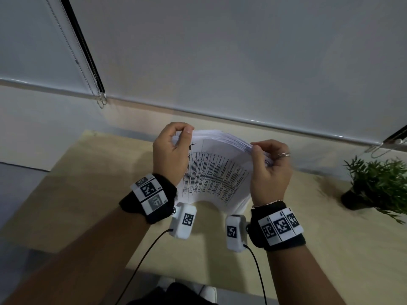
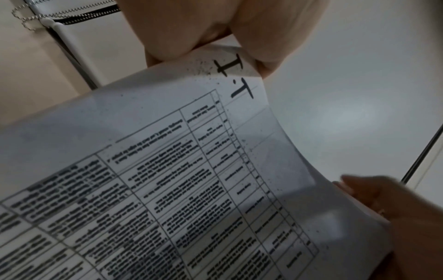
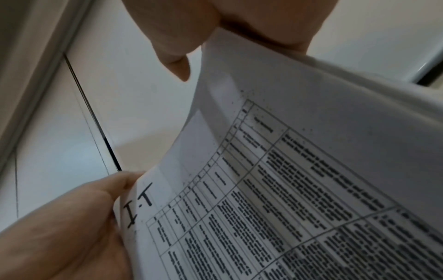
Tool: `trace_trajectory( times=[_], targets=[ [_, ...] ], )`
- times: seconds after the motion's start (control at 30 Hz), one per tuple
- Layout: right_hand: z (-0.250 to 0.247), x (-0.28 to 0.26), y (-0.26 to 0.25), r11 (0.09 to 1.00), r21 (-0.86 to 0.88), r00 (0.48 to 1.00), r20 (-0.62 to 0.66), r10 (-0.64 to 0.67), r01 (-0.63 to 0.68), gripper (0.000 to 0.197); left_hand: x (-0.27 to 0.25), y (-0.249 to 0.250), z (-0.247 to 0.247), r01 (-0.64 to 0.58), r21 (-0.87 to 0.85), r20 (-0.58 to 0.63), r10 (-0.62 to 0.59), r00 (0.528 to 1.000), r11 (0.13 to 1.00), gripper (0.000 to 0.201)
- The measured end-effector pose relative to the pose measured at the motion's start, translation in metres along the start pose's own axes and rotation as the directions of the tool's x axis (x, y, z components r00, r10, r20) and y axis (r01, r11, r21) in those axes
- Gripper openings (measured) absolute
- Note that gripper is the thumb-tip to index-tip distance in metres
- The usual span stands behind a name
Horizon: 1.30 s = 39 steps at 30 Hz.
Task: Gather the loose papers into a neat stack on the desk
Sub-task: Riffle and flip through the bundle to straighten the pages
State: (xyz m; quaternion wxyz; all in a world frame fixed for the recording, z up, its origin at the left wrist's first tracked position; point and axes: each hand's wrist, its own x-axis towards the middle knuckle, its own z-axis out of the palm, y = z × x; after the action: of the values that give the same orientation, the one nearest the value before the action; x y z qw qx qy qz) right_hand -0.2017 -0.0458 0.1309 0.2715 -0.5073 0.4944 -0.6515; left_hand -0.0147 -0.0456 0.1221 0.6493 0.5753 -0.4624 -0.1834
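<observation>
A thick bundle of white papers [image 1: 217, 170] is held upright above the light wooden desk [image 1: 88, 194], bowed toward me, its front sheet printed with a table and a handwritten "I.T". My left hand [image 1: 174, 150] grips the bundle's upper left corner, thumb in front. My right hand [image 1: 269, 164] grips the upper right corner, fingers curled behind. In the left wrist view the printed sheet [image 2: 191, 170] fills the frame under my left hand [image 2: 215, 34]. The right wrist view shows the same sheet [image 3: 299, 170] pinched by my right hand [image 3: 203, 28].
A small potted plant [image 1: 378, 186] stands on the desk at the right. White roller blinds [image 1: 220, 51] with bead chains hang behind the desk. The desk's left edge drops off near the wall at left.
</observation>
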Motion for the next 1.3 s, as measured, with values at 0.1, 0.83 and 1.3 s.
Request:
trace_trajectory(
  times=[0.1, 0.83, 1.3],
  targets=[
    [0.001, 0.003, 0.005, 0.997, 0.033, 0.994, -0.073, 0.077, -0.075, 0.015, 0.003, 0.001, 0.001, 0.025, -0.019, -0.013, -0.025, 1.0, 1.0, 0.015],
    [-0.01, 0.008, 0.019, 0.998, -0.007, 0.992, 0.116, 0.058, -0.057, 0.055, 0.017, -0.008, -0.008, -0.004, -0.055, 0.25, 0.018, 0.968, 0.998, 0.014],
    [-0.024, 0.008, 0.02, 0.989, 0.049, 0.98, 0.154, 0.128, -0.137, 0.039, 0.003, -0.018, -0.03, 0.133, -0.14, 0.385, -0.07, 0.92, 0.981, 0.039]
  ],
)
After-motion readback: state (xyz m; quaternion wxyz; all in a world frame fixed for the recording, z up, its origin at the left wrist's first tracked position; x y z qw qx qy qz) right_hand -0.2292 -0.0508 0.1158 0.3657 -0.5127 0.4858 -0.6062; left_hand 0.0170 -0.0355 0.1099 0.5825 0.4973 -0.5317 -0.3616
